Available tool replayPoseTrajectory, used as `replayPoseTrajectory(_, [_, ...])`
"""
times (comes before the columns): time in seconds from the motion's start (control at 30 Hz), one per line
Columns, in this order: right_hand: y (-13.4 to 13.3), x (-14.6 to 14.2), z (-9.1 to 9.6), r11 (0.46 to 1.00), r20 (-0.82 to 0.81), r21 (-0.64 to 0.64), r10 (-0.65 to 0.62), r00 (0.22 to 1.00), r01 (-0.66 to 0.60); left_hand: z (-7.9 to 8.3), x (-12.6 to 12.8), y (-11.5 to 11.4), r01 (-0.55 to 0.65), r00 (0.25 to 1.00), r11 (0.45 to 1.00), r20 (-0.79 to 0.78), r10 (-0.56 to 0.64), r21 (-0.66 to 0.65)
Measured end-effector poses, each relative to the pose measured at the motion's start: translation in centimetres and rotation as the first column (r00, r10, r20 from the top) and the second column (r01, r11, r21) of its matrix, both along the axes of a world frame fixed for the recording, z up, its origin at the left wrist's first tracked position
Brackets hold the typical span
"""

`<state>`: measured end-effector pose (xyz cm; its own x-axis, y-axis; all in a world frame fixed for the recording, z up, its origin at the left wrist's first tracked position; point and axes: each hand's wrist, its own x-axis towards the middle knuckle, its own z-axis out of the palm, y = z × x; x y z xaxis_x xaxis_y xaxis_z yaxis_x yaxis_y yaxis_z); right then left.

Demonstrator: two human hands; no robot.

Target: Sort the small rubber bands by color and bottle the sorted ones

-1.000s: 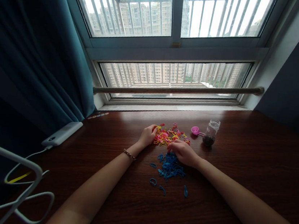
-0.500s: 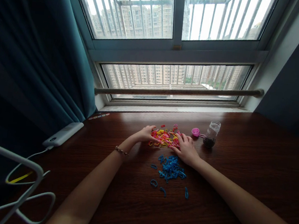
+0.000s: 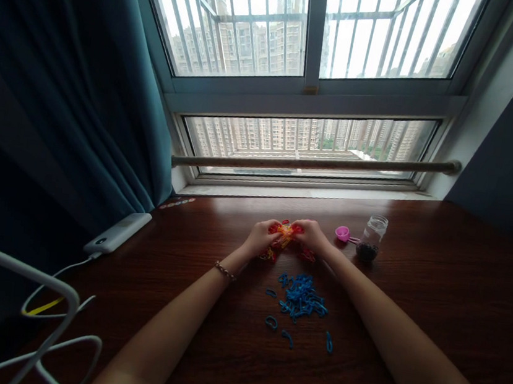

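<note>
Now the mixed bands (image 3: 285, 234), red, yellow and pink, are bunched between the two hands at the far middle of the worktop (image 3: 435, 295). Half a second ago they lay spread out, with the fingers open at either side; since then the hands have closed inward. The left hand (image 3: 260, 239) grips the bunch from the left, fingers curled, and the right hand (image 3: 311, 235) grips it from the right. Whether the bunch is off the wood, I cannot tell. A few loops lie loose just below the hands, so the gathering looks incomplete. Nearer, the blue bands (image 3: 303, 297) stay in their own pile, untouched, which keeps the colours apart. To the right sit a pink scoop (image 3: 342, 233) and an uncapped jar (image 3: 372, 237) of dark grains.
</note>
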<state>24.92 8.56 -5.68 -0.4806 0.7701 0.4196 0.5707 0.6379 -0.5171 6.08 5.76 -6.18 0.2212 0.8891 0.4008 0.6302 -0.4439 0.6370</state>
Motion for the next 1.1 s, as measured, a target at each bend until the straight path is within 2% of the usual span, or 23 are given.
replayPoseTrajectory(0.1, [0.2, 1.0, 0.5, 0.998, -0.13, -0.002, -0.057, 0.99, 0.057, 0.2, -0.3, 0.6, -0.034, 0.987, 0.999, 0.156, 0.031, 0.019])
replayPoseTrajectory(0.2, [0.3, 1.9, 1.1, 0.993, -0.213, -0.038, -0.119, 0.97, 0.113, 0.4, -0.4, 1.0, -0.021, 0.955, 1.0, 0.297, 0.027, -0.02])
replayPoseTrajectory(0.33, [0.7, 2.3, 1.7, 0.992, -0.282, -0.085, -0.109, 0.953, 0.089, 0.8, -0.4, 1.0, 0.023, 0.915, 0.999, 0.404, -0.003, -0.044])
replayPoseTrajectory(0.53, [1.2, 2.1, 1.6, 0.984, -0.407, -0.172, -0.032, 0.913, -0.042, 0.9, -0.5, 0.9, 0.018, 0.91, 0.999, 0.414, -0.003, -0.034])
replayPoseTrajectory(0.8, [1.0, 2.2, 1.2, 0.982, -0.405, -0.187, -0.063, 0.912, -0.015, 0.6, -1.1, 1.1, -0.064, 0.931, 0.998, 0.36, 0.066, -0.018])
replayPoseTrajectory(0.9, [0.8, 2.2, 1.2, 0.983, -0.388, -0.178, -0.025, 0.921, -0.049, 0.4, -1.3, 1.1, -0.054, 0.951, 0.999, 0.304, 0.05, 0.005])
replayPoseTrajectory(1.0, [0.7, 2.1, 1.0, 0.983, -0.378, -0.166, 0.016, 0.926, -0.085, 0.0, -1.4, 1.2, -0.049, 0.954, 0.998, 0.294, 0.055, -0.028])
replayPoseTrajectory(1.1, [0.8, 2.0, 0.5, 0.997, -0.3, -0.072, 0.01, 0.954, -0.033, -0.3, -1.5, 1.3, -0.088, 0.947, 0.994, 0.303, 0.105, -0.069])
